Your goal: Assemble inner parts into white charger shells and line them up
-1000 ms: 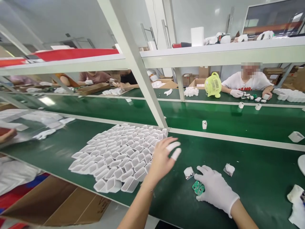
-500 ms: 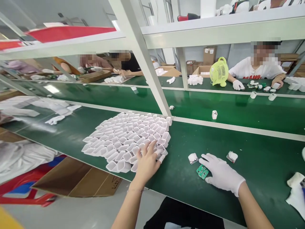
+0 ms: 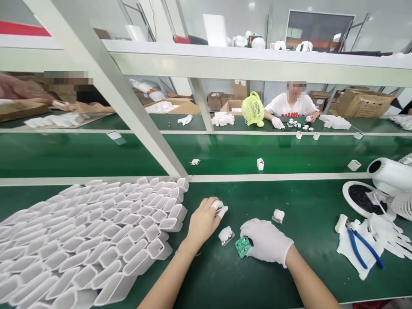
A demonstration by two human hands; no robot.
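Note:
My left hand (image 3: 204, 221), bare with white covers on two fingertips, is over the green work surface right of the rows of white hollow housings (image 3: 124, 221). Its fingers are curled together, and whatever they may hold is hidden. My right hand (image 3: 265, 240), in a white glove, grips a green circuit board (image 3: 243, 246) by its right side. One small white-topped part (image 3: 226, 235) lies between my hands, left of the board. Another white-topped part (image 3: 278, 216) rests beyond my right hand.
Blue-handled pliers (image 3: 360, 244) lie on a white cloth at right, near white gloves (image 3: 391, 234) and a white fan (image 3: 391, 176). A slanted post (image 3: 128, 111) stands ahead, left. Beyond it, a green belt (image 3: 225, 152) carries small white parts; a person sits across, by a green fan (image 3: 252, 110).
The view has swung right. My left hand has left the housings, its fingers now curled, and is nearer my right hand. My right hand has closed on the circuit board.

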